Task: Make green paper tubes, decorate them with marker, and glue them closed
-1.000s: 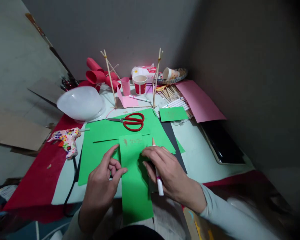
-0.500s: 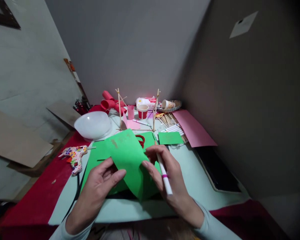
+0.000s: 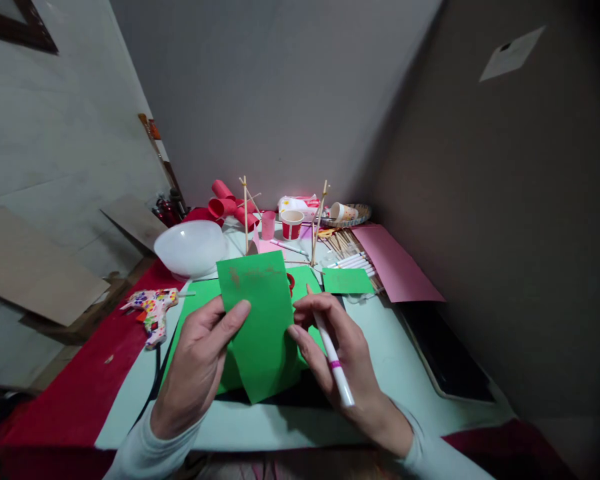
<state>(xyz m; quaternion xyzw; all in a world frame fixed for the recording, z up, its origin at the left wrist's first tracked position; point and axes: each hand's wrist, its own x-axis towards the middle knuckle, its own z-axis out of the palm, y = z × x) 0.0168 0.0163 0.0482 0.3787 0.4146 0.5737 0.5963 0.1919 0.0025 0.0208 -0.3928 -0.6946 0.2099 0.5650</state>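
A rectangular piece of green paper [image 3: 261,333], with brownish smudges near its top, is upright before me. My left hand [image 3: 195,363] is closed on its left edge, thumb across the front. My right hand [image 3: 343,347] is closed around a white marker [image 3: 336,365] with a purple band, and its fingertips are at the paper's right edge. Behind the paper, larger green sheets [image 3: 196,303] lie on the table. Only part of the red scissors handle [image 3: 291,285] shows there. A smaller green piece [image 3: 349,281] lies further right.
A floral glue gun [image 3: 155,313] lies left, near a white bowl [image 3: 190,248]. A stick frame [image 3: 314,223], a paper cup [image 3: 293,225] and red tubes [image 3: 223,208] stand at the back. Pink paper [image 3: 397,261], several markers [image 3: 353,261] and a black flat object [image 3: 445,350] lie right.
The green paper has turned from slanted to nearly upright, and my left thumb has come onto its front. The marker stays in my right hand. The view has shifted slightly.
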